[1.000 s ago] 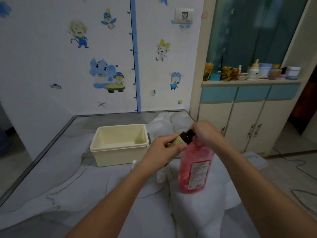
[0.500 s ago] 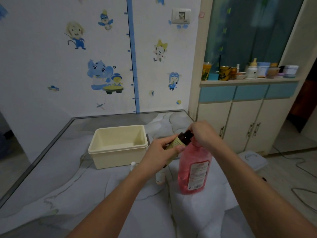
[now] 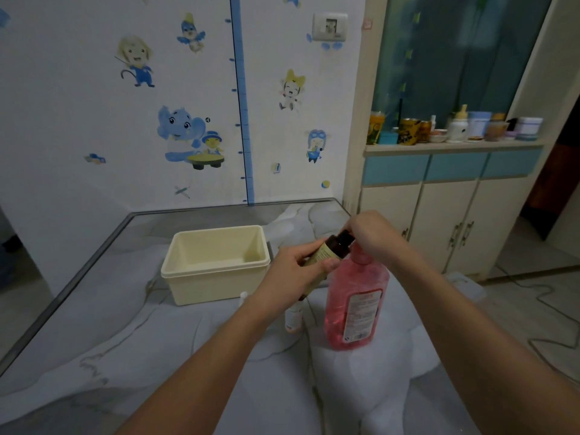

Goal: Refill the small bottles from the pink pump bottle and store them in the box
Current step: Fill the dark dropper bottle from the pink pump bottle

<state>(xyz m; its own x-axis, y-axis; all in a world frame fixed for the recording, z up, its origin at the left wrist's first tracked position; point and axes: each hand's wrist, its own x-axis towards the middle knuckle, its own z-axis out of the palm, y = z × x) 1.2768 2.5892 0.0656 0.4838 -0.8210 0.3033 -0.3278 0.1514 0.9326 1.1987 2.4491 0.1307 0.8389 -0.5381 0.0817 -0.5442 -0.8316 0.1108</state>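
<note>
Stretching from the wall toward the viewer, the marble-patterned table (image 3: 94,356) carries everything. At about ten o'clock from the hands sits the cream box (image 3: 216,265), open and with nothing visible inside. Just at five o'clock from the hands stands the pink pump bottle (image 3: 356,306), upright and mostly full, so it should feel heavy and stable, with smooth plastic walls that could be slippery; best steadied at the neck. The right hand (image 3: 372,235) curls down over its top, apparently pressing the pump, though the pump head itself is hidden beneath the fingers. The left hand (image 3: 295,271) grips a small dark bottle (image 3: 329,251) round its labelled body, tilted with its mouth toward two o'clock, up against the pump's outlet. It looks light and rigid; holding its middle suits it. Below the left wrist, at six o'clock, another small bottle (image 3: 293,318) stands on the table, and a small white-capped one (image 3: 243,296) peeks out beside the box.
</note>
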